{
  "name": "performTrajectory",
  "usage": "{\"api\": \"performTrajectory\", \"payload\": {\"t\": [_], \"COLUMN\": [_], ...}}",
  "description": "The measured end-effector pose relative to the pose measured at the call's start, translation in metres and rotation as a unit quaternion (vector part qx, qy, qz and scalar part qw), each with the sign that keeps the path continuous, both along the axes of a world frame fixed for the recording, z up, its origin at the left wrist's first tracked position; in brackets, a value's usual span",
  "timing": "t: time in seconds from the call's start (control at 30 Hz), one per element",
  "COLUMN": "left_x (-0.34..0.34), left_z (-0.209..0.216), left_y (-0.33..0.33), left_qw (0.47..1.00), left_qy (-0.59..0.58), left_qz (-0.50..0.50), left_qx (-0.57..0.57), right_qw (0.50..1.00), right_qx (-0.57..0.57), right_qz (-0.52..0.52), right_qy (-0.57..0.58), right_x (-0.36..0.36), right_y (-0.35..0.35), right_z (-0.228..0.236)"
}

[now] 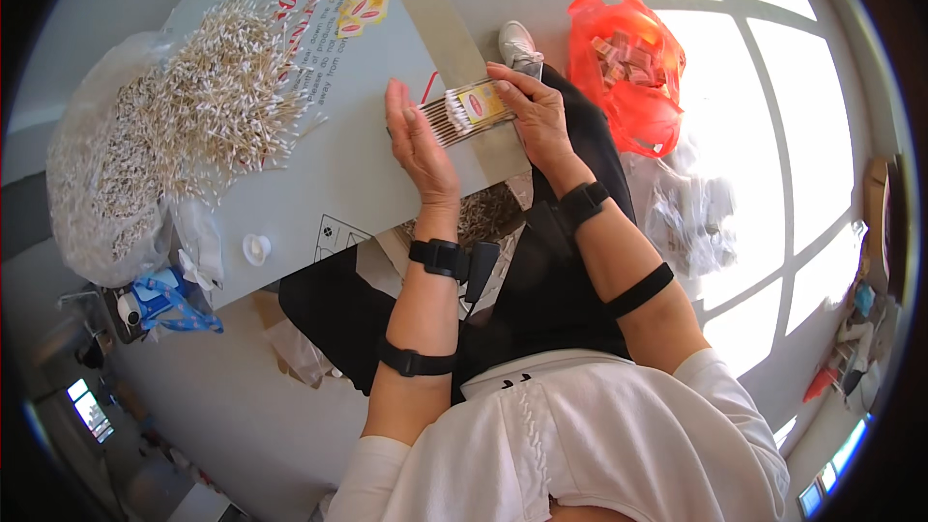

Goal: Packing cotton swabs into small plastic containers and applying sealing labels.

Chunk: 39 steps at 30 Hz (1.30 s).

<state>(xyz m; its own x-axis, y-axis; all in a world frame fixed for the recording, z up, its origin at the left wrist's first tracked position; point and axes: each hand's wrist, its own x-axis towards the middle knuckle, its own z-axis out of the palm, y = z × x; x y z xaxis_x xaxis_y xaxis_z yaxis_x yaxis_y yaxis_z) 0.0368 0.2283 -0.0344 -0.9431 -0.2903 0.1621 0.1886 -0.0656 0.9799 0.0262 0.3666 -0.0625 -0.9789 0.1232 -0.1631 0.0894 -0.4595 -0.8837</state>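
Between my hands, over the table's right edge, lies a flat row of cotton swabs (443,124) with brown sticks and white tips. A small yellow and white printed card (480,104) covers part of the row, and more white tips stick out beside it. My right hand (539,121) grips the card end, with the fingers at the far side and the thumb along the near side. My left hand (422,150) is held upright and flat, its fingers stretched out against the left ends of the swabs. Whether the palm touches every tip cannot be seen.
A large heap of loose cotton swabs (227,87) spills from a clear plastic bag (72,174) on the table's left. Several yellow cards (362,5) lie at the far edge. A small white cup (256,249) stands near. A red bag (628,116) holding small packs sits on the floor at right.
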Motion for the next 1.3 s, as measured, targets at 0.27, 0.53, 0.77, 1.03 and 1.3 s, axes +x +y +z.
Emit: {"api": "performTrajectory", "payload": {"t": [0.27, 0.53, 0.77, 1.03, 1.3], "left_x": [0.000, 0.000, -0.001, 0.000, -0.001], "left_z": [0.005, 0.004, 0.003, 0.006, 0.005], "left_y": [0.011, 0.008, 0.009, 0.011, 0.011], "left_qw": [0.999, 0.999, 1.000, 1.000, 1.000], "left_qy": [-0.015, -0.007, -0.007, -0.016, -0.017], "left_qz": [-0.012, -0.022, -0.023, -0.020, -0.019], "left_qx": [0.039, -0.030, -0.010, -0.010, -0.011], "right_qw": [1.000, 0.991, 0.994, 0.996, 0.976], "right_qx": [0.019, 0.116, -0.080, -0.057, -0.190], "right_qz": [-0.017, -0.064, -0.072, -0.066, -0.099], "right_qy": [0.011, 0.011, 0.037, -0.017, -0.020], "right_x": [0.002, 0.004, -0.003, -0.005, -0.009], "right_y": [-0.003, 0.001, 0.002, -0.002, 0.003], "right_z": [-0.002, 0.013, 0.003, 0.004, 0.013]}}
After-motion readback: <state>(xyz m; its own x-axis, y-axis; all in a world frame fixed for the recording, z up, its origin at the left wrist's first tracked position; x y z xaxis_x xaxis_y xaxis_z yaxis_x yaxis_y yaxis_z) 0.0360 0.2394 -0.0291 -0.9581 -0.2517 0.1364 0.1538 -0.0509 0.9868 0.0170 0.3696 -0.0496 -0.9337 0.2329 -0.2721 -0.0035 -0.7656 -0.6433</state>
